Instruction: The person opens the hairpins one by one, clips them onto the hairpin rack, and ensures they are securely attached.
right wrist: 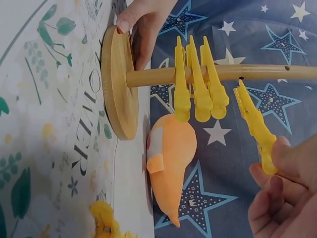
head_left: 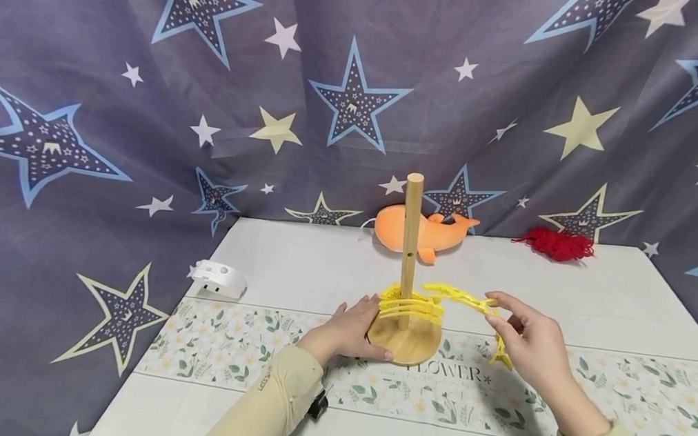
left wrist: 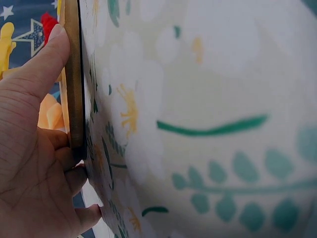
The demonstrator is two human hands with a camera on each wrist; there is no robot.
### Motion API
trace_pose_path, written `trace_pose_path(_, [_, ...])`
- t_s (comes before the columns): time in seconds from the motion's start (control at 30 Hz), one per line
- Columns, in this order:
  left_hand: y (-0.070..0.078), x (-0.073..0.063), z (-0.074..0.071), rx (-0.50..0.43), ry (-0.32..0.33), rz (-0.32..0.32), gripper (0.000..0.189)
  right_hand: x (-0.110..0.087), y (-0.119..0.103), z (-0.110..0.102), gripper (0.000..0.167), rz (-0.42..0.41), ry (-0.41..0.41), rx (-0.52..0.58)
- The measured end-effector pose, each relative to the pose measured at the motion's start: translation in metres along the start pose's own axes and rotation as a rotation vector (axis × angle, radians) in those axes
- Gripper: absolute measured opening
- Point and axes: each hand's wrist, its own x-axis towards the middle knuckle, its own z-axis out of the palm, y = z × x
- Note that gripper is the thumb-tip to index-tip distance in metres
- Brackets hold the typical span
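A wooden stand has an upright post on a round base. My left hand grips the base at its left side, the thumb lying along the near rim. In the left wrist view that thumb rests on the wood, with fingers curled by the edge. Several yellow clothespins are clamped side by side around the post's lower part. My right hand pinches another yellow clothespin by its handle end, its tip right at the post. One more yellow clothespin lies near the base.
An orange whale plush lies behind the stand. Red yarn sits at the back right, a white plastic device at the left edge. A floral strip crosses the white table; a star-patterned cloth hangs behind.
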Motion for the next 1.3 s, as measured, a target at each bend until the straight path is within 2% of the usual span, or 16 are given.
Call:
trace_pose_path(0.4, [-0.003,0.001,0.003,0.004,0.006,-0.008,0.115,0.011,-0.007,0.020,0.022,-0.018,0.055,-0.011])
trace_pose_path(0.53, [-0.003,0.001,0.004,0.003,0.007,-0.006,0.115,0.016,-0.013,0.028,0.022,-0.017,0.046,0.010])
trace_pose_path(0.77, [-0.003,0.001,0.003,0.004,0.007,-0.003,0.115,0.023,-0.018,0.042,0.021,-0.070,0.074,0.008])
trace_pose_path(1.17, [-0.001,0.001,0.002,0.011,0.010,-0.001,0.115,0.030,-0.021,0.052,0.023,-0.132,0.043,-0.023])
trace_pose_path(1.3, [0.000,0.001,0.001,0.016,0.005,-0.004,0.115,0.032,-0.021,0.054,0.023,-0.125,0.017,-0.018])
